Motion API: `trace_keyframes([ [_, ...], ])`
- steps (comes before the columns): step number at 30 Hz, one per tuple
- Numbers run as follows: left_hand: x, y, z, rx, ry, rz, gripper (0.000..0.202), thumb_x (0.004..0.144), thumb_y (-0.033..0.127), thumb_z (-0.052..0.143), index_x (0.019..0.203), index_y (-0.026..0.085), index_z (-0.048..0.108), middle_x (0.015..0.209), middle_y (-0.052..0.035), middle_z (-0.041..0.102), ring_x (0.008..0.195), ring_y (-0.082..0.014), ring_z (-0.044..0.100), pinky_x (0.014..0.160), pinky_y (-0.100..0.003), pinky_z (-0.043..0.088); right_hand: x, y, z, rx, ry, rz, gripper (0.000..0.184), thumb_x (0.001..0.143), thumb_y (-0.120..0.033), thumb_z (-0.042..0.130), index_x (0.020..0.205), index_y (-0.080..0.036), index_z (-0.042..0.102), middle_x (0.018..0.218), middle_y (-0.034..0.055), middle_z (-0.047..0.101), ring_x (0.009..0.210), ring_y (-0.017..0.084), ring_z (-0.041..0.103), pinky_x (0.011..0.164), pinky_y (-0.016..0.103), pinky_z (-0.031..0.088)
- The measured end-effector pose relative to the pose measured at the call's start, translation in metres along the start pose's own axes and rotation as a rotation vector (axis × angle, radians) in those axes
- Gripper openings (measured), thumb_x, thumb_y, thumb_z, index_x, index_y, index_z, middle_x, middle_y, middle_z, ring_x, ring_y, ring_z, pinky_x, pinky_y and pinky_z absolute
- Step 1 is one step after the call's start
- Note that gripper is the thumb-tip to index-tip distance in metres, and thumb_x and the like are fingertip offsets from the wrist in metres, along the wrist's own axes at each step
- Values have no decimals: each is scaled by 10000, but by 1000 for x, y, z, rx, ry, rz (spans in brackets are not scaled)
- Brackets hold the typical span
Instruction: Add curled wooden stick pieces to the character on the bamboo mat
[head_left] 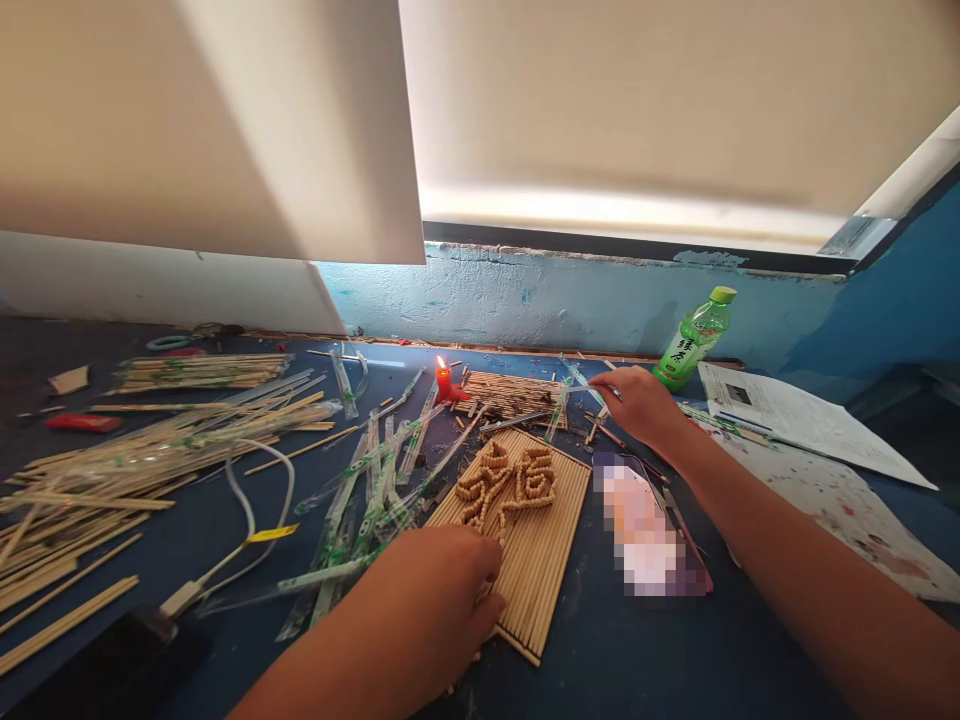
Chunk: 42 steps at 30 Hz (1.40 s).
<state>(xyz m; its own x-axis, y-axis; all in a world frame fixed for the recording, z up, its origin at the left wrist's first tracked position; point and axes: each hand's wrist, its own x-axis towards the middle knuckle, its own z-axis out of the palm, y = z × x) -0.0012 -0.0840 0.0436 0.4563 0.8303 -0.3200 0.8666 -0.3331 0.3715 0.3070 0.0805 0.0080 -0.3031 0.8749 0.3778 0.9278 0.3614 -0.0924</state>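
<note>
A mat of wooden sticks lies on the dark blue table, with raised shapes of small stick pieces glued on top. My left hand rests curled on the mat's near left corner, fingers closed against it. My right hand reaches to the far side and pinches a thin clear wrapper strip near a second stick mat. A short red candle burns just left of that mat.
Loose chopsticks and clear wrappers cover the left of the table, with a white cable. A green tea bottle stands against the blue wall. Printed paper lies at right, a blurred phone beside the mat.
</note>
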Motion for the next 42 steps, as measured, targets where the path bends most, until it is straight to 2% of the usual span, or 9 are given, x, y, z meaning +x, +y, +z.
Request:
trace_keyframes([
  [9, 1, 3, -3, 22, -17, 7, 200, 842, 341, 504, 762, 234, 651, 786, -50, 694, 733, -246, 656, 608, -332, 399, 6, -12, -6, 234, -6, 106, 269, 903, -314, 516, 993, -202, 745, 984, 78, 750, 888, 260, 670, 791, 361, 460],
  [16, 1, -1, 2, 24, -1, 26, 167, 824, 320, 516, 745, 234, 636, 775, -43, 686, 725, -238, 656, 601, -320, 403, 21, -17, -21, 857, -62, 353, 294, 861, -418, 599, 1027, -206, 717, 1016, 86, 733, 716, 178, 608, 619, 322, 452],
  [21, 3, -3, 0, 34, -52, 11, 103, 733, 219, 533, 748, 238, 634, 791, -35, 703, 729, -233, 667, 590, -305, 396, 53, -14, -93, 1189, 188, 354, 354, 900, -347, 593, 1236, -243, 631, 1270, 92, 636, 615, 71, 522, 545, 277, 396],
  [24, 3, -3, -4, 30, -66, 2, 182, 701, 216, 540, 831, 260, 659, 808, -32, 716, 741, -249, 674, 578, -308, 389, 70, -15, -146, 1151, 384, 278, 421, 965, -313, 470, 1363, -194, 543, 1408, 128, 526, 662, 20, 517, 565, 292, 353],
  [27, 4, -3, -5, 49, -40, -3, 256, 699, 207, 532, 898, 278, 676, 822, -35, 725, 775, -271, 683, 601, -324, 408, 75, -20, -164, 1051, 448, 204, 421, 975, -244, 413, 1373, -157, 520, 1344, 128, 569, 690, 24, 530, 568, 314, 330],
  [29, 5, -4, -4, 79, -45, -7, 259, 695, 192, 530, 888, 275, 681, 843, -44, 729, 791, -285, 688, 609, -331, 420, 70, -29, -150, 986, 365, 181, 332, 952, -194, 478, 1252, -126, 604, 1189, 116, 648, 645, 32, 523, 566, 290, 356],
  [31, 7, -3, -4, 119, -65, -4, 199, 712, 183, 520, 821, 251, 672, 843, -59, 729, 778, -288, 691, 598, -331, 422, 60, -39, -121, 888, 141, 187, 202, 930, -190, 531, 1071, -142, 668, 970, 81, 685, 580, 63, 529, 543, 276, 405],
  [36, 9, 0, -5, 133, -66, 21, 140, 759, 184, 487, 736, 224, 619, 807, -59, 718, 735, -254, 683, 587, -308, 419, 14, -61, -53, 931, -317, 283, 110, 941, -245, 466, 1010, -219, 547, 819, 48, 623, 606, 157, 622, 556, 312, 511],
  [42, 11, 2, -4, 150, -122, -22, 116, 736, 164, 510, 716, 224, 608, 798, -65, 706, 717, -253, 662, 583, -305, 426, -43, -39, -53, 938, -693, 420, 142, 939, -358, 486, 1003, -236, 523, 709, 5, 557, 626, 161, 601, 642, 333, 557],
])
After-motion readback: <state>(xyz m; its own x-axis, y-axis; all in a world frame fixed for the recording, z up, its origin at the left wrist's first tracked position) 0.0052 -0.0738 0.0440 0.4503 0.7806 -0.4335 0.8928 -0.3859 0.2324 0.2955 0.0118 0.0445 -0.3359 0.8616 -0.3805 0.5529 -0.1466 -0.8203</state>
